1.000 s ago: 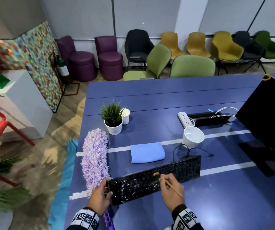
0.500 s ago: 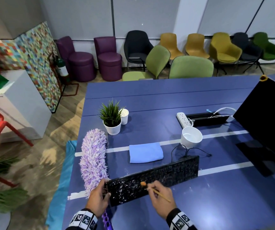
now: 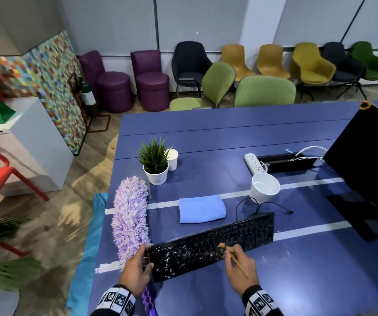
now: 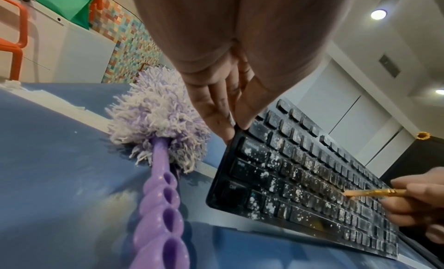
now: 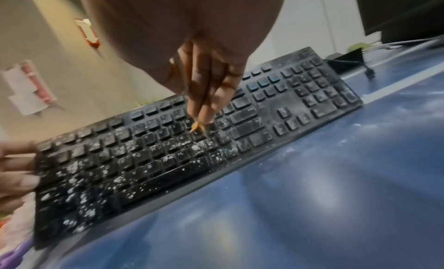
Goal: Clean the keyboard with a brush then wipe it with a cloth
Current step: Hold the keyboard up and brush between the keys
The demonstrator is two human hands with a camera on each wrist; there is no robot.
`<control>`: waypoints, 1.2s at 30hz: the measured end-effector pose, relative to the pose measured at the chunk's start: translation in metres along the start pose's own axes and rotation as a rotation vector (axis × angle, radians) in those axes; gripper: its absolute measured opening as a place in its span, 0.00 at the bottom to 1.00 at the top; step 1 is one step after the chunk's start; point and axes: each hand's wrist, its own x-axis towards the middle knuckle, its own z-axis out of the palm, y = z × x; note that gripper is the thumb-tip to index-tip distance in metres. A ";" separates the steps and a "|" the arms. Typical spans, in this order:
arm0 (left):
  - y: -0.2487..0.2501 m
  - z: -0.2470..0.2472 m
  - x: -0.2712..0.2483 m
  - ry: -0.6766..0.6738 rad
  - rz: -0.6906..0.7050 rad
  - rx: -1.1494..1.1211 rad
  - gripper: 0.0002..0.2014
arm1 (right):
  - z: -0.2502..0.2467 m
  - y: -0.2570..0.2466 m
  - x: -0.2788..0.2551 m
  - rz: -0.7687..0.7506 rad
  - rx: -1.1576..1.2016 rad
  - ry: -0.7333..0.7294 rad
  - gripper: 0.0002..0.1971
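On the worktop (image 3: 297, 281) my left hand (image 3: 135, 267) grips the keyboard (image 3: 210, 245) end, my right hand (image 3: 240, 267) pinches the brush (image 4: 370, 193) mid-keys; many crumbs remain, cloth (image 3: 201, 208) untouched.

— Where's the left hand (image 3: 136, 269)?
— Low at the near left, fingers and thumb clamped on the keyboard's (image 3: 210, 246) left end, wrist banded in a checkered cuff.
— And the right hand (image 3: 240, 267)?
— Further right, fingers bunched in a pinch round a thin brush (image 4: 370, 192), its tip down on the keys.
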 end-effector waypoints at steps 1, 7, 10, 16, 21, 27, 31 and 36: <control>-0.002 0.000 0.001 -0.007 -0.009 -0.004 0.36 | 0.003 0.000 -0.002 -0.036 -0.018 -0.066 0.06; -0.002 0.001 0.000 -0.041 -0.019 -0.029 0.27 | -0.003 0.014 0.003 0.026 0.019 0.121 0.08; -0.005 0.001 0.001 -0.041 -0.017 -0.037 0.27 | 0.000 0.011 -0.001 -0.087 -0.030 -0.042 0.07; 0.006 -0.002 0.000 -0.014 -0.015 -0.040 0.37 | -0.006 0.031 0.006 -0.014 -0.018 0.019 0.09; 0.006 -0.003 0.000 0.009 0.005 -0.017 0.41 | -0.010 0.040 0.002 -0.033 0.001 0.015 0.07; 0.007 -0.003 -0.001 -0.004 -0.002 -0.016 0.39 | -0.007 0.041 0.003 -0.025 -0.021 -0.057 0.07; 0.008 -0.003 -0.001 0.002 0.004 -0.010 0.41 | -0.019 0.046 0.011 0.128 -0.020 0.186 0.11; 0.007 -0.004 0.002 0.001 -0.010 -0.002 0.42 | -0.013 0.039 0.006 0.029 0.000 -0.030 0.06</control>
